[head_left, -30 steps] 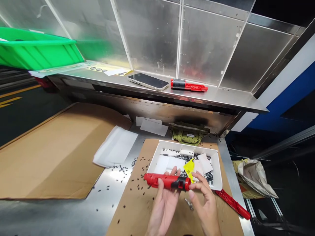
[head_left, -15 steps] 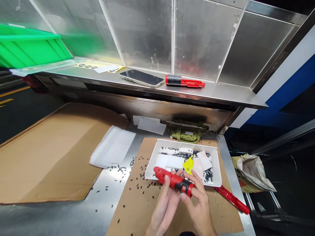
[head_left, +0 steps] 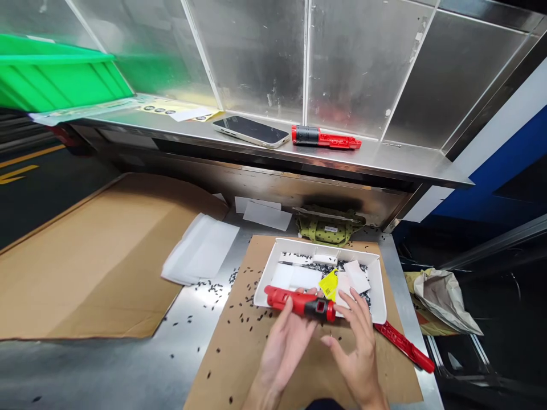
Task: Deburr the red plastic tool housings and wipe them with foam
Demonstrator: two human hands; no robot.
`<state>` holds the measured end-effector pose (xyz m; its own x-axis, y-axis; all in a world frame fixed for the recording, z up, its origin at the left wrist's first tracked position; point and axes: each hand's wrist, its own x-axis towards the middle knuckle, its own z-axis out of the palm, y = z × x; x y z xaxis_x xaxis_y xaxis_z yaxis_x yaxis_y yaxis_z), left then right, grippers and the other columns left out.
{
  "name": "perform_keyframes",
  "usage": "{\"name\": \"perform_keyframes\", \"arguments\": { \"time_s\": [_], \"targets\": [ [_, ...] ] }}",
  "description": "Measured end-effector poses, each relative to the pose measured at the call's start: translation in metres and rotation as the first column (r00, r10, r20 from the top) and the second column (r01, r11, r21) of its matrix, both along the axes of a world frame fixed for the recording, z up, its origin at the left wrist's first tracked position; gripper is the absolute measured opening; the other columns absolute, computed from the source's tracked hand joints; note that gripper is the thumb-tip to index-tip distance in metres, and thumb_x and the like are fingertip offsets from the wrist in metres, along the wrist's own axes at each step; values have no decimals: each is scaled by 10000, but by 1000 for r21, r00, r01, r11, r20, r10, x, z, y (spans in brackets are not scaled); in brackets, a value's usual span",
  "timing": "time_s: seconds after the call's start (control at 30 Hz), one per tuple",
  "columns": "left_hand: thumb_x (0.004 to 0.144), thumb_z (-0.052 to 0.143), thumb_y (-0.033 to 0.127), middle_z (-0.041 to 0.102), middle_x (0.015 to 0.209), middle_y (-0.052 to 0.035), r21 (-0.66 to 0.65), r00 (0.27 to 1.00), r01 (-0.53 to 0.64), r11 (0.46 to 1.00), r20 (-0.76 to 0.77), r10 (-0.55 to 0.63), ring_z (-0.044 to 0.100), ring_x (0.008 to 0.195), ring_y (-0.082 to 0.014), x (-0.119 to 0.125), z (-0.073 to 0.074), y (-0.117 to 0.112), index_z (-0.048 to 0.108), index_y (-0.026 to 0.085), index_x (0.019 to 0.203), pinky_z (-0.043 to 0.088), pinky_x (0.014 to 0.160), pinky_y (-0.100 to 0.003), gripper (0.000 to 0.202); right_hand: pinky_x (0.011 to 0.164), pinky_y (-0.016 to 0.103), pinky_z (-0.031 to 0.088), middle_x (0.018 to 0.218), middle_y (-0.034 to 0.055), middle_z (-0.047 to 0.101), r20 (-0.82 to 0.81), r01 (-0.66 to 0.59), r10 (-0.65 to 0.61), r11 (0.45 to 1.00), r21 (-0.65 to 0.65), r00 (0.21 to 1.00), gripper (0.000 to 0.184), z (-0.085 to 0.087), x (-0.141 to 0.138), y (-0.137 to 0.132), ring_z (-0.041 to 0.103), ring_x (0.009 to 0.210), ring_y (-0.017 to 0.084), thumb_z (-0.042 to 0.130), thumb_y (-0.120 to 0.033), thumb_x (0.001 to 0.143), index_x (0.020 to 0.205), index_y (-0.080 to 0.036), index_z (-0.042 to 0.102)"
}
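Observation:
My left hand [head_left: 286,344] grips a red plastic tool body with a black band [head_left: 299,303], its fingers curling up behind it. My right hand [head_left: 354,353] stands open just beside the black end, fingers spread and nothing in them. Behind the tool sits a white plastic tray [head_left: 320,246] holding white paper pieces, a yellow tag [head_left: 329,285] and small black bits. A long red plastic part [head_left: 404,345] lies past my right hand, partly under the tray's corner. A matching red-and-black tool [head_left: 325,137] rests on the steel shelf.
A brown cardboard sheet [head_left: 231,364] lies under the tray, scattered with small black bits. A smartphone [head_left: 252,131] lies on the shelf. Farther off are a green crate [head_left: 51,80], a larger cardboard sheet [head_left: 94,267], white paper [head_left: 200,250] and a crumpled paper bag [head_left: 444,302].
My right hand has let go of the tool and opened. The tool has swung from a tilted pose to nearly level in my left hand.

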<state>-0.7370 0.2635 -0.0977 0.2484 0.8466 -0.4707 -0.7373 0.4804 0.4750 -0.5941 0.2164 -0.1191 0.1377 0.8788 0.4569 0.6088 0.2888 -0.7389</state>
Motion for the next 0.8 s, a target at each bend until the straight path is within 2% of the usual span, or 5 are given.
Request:
{"name": "perform_keyframes", "arguments": {
  "time_s": [0.13,0.27,0.57,0.67,0.8],
  "targets": [
    [808,705,175,670,1237,-45,144,943,-29,989,-324,75,433,1343,-247,-18,5,15,581,256,1289,228,1167,-359,503,1032,468,424,1338,123,559,15,111,-112,957,-268,994,355,-11,32,-1,490,1275,281,477,-406,943,1234,-219,557],
    [629,850,149,646,1261,-38,211,858,-40,977,-493,142,298,1415,-281,-34,11,28,692,255,1131,176,1160,-279,537,800,403,523,1049,91,687,188,80,31,827,-556,982,206,-37,46,-11,670,925,279,509,-281,893,1025,-229,658],
    [945,494,240,715,839,-65,-43,991,-59,997,-120,53,715,866,-226,-28,17,6,510,197,1362,581,771,-326,419,749,372,506,1043,153,700,270,129,83,722,-680,959,327,-111,-9,-9,687,882,300,589,-60,719,1005,-193,674],
    [954,487,255,731,937,-119,-73,999,-16,997,26,18,702,788,-199,-28,26,-7,563,139,1315,587,682,-287,386,701,355,532,913,121,711,157,43,79,759,-649,984,291,-105,0,-11,685,739,249,541,-154,793,1066,-169,643],
    [872,632,224,739,1024,-100,40,987,75,996,141,-80,686,774,-190,-25,33,-23,687,191,1173,586,693,-292,308,647,283,581,945,91,692,-183,-96,-3,845,-526,983,435,-55,17,-28,682,722,188,520,-424,890,1249,-183,559]
  ]
}}
